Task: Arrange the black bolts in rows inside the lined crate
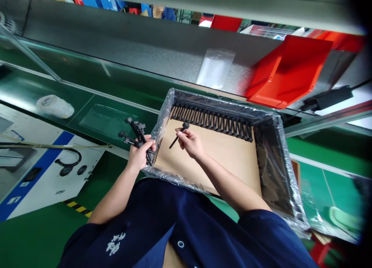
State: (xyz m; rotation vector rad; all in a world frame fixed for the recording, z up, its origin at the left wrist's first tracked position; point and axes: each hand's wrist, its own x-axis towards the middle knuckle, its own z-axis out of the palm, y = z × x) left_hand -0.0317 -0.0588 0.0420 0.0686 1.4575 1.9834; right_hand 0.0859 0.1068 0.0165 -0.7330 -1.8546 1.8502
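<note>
My left hand (138, 154) is closed around a bunch of black bolt-like parts (136, 130), each with a knobbed head and a long thin shaft. It is at the left edge of a plastic-lined box (280, 144). Between the thumb and fingers of my right hand (190, 142) is a single black bolt-like part (174, 142), head up and shaft slanting down to the left. That hand is over the brown cardboard sheet (226, 163) in the box. Along the far side of the sheet lies a row of several similar black parts (213, 122), side by side.
Beyond the box, a clear plastic bag (216, 68) lies on a metal shelf (139, 54) beside a red bin (293, 74). A whitish wrapped roll (55, 106) stands on the green bench at left. A green dish (344, 218) is at right. Another person (167, 14) is in the background.
</note>
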